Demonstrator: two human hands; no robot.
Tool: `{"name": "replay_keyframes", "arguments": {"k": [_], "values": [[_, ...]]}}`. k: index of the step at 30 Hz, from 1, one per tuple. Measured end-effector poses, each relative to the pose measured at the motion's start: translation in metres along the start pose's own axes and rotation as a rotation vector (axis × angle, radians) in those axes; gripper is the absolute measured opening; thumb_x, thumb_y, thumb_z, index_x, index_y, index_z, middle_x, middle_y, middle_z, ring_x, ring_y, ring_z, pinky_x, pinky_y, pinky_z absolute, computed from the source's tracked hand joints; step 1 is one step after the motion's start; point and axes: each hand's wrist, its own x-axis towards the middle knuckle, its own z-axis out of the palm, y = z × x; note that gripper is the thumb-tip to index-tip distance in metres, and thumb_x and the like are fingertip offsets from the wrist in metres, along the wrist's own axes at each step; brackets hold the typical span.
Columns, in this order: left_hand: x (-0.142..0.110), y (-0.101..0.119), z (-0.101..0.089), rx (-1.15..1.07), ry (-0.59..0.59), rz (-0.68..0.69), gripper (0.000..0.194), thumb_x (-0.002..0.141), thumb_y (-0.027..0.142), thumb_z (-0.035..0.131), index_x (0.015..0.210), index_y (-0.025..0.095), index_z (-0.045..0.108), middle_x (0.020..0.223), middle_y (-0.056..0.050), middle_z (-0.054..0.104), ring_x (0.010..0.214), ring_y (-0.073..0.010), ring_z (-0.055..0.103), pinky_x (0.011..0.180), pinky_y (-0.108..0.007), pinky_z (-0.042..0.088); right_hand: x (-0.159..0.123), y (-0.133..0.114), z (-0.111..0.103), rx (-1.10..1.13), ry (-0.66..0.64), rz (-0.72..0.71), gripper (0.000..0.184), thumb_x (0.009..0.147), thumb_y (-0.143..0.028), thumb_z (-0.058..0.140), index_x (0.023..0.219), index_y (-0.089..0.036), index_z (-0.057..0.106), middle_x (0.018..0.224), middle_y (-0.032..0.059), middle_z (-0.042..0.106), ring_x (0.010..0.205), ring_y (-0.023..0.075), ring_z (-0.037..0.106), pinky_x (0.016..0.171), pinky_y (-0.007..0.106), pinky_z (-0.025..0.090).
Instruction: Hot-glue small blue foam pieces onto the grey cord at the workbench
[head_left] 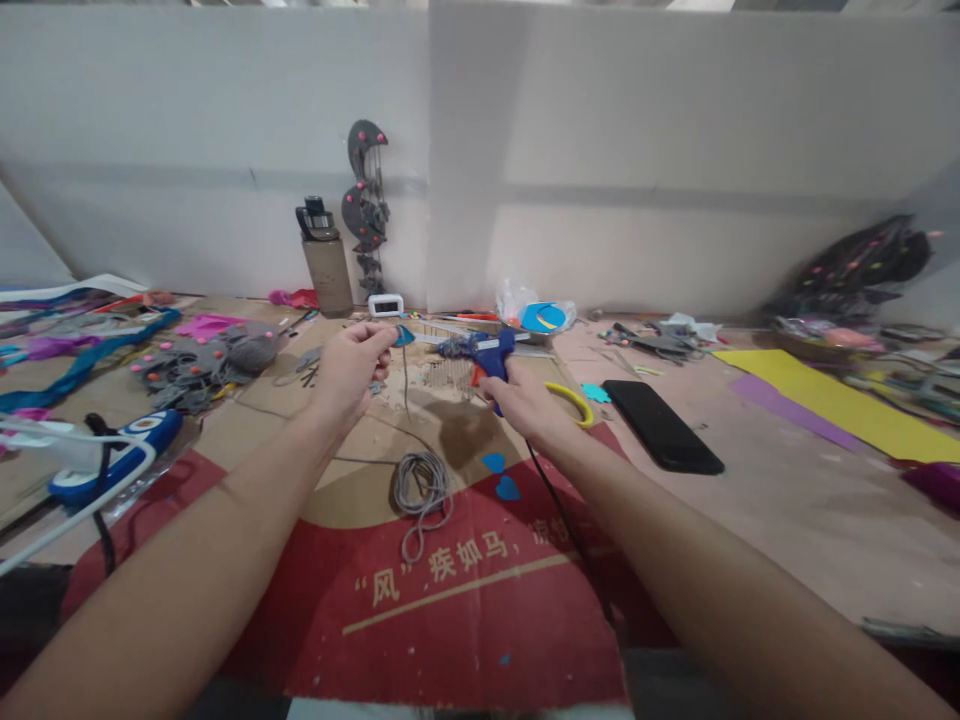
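Between the fingertips of my left hand (358, 362) is a small blue felt piece (405, 335), with grey cord hanging down from it. My right hand (517, 398) is wrapped round the handle of a blue glue gun (491, 350), whose nozzle points left toward the felt piece without touching it. A black cable runs from the gun under my right forearm. Below, a coil of grey cord (421, 485) lies on the red and brown cardboard (450, 640). Two blue cut pieces (508, 488) lie to the right of the coil.
Yellow-handled scissors (574, 402) and a black phone (661, 427) lie on the right. A bottle (327, 270) and small white clock (386, 305) stand at the back. Left are grey felt pieces (202, 365) and a blue power strip (120, 455). A yellow sheet (840, 400) lies far right.
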Motion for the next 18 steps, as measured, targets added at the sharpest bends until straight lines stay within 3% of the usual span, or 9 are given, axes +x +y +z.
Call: {"name": "replay_keyframes", "arguments": {"k": [4,6,8,10,12,15,18], "values": [[-0.008,0.000,0.007,0.219,-0.011,0.138,0.012,0.068,0.027,0.065,0.068,0.016,0.063,0.049,0.004,0.047,0.042,-0.0065,0.038,0.039,-0.020,0.026,0.007,0.011,-0.001,-0.535,-0.065,-0.070,0.019,0.080,-0.025,0.047,0.087,-0.013,0.060,0.093,0.0154,0.064,0.087,0.0258,0.059,0.075,0.035,0.043],[-0.012,0.002,0.009,0.363,-0.007,0.229,0.012,0.070,0.029,0.063,0.069,0.017,0.065,0.050,0.003,0.050,0.043,-0.0072,0.039,0.041,-0.021,0.028,0.005,0.009,-0.003,-0.726,-0.014,-0.121,0.023,0.083,-0.030,0.048,0.084,-0.011,0.061,0.095,0.0211,0.062,0.091,0.0295,0.057,0.078,0.039,0.042],[-0.017,0.005,0.011,0.490,0.002,0.317,0.013,0.072,0.028,0.061,0.071,0.017,0.066,0.055,0.002,0.055,0.047,-0.0082,0.043,0.045,-0.022,0.032,0.000,0.002,-0.005,-0.769,0.104,-0.178,0.026,0.084,-0.036,0.050,0.081,-0.012,0.060,0.097,0.0224,0.060,0.093,0.0311,0.055,0.079,0.041,0.041],[-0.021,0.008,0.013,0.598,0.011,0.424,0.011,0.073,0.026,0.060,0.073,0.017,0.067,0.060,0.000,0.060,0.051,-0.0094,0.047,0.050,-0.023,0.037,-0.006,-0.007,-0.004,-0.612,0.219,-0.260,0.020,0.083,-0.034,0.051,0.082,-0.015,0.056,0.095,0.0173,0.059,0.092,0.0278,0.055,0.080,0.041,0.041],[-0.025,0.009,0.014,0.710,0.013,0.563,0.009,0.073,0.023,0.060,0.073,0.017,0.067,0.065,-0.001,0.062,0.057,-0.0109,0.051,0.056,-0.024,0.040,-0.010,-0.017,0.003,-0.267,0.228,-0.316,0.013,0.083,-0.032,0.051,0.083,-0.019,0.049,0.090,0.0094,0.058,0.085,0.0214,0.055,0.077,0.036,0.043],[-0.029,0.010,0.016,0.842,0.000,0.733,0.006,0.072,0.019,0.061,0.072,0.019,0.067,0.070,-0.002,0.063,0.066,-0.0136,0.054,0.066,-0.026,0.042,-0.013,-0.028,0.020,0.363,0.050,-0.242,0.019,0.078,-0.032,0.056,0.083,-0.022,0.041,0.081,0.0009,0.056,0.076,0.0147,0.055,0.071,0.031,0.046],[-0.032,0.008,0.017,0.888,-0.013,0.724,0.007,0.073,0.021,0.060,0.074,0.020,0.067,0.072,-0.002,0.064,0.068,-0.0146,0.055,0.069,-0.026,0.042,-0.015,-0.036,0.031,0.773,-0.070,-0.109,0.027,0.071,-0.026,0.060,0.085,-0.023,0.037,0.079,-0.0025,0.055,0.073,0.0117,0.056,0.073,0.030,0.047]]}}
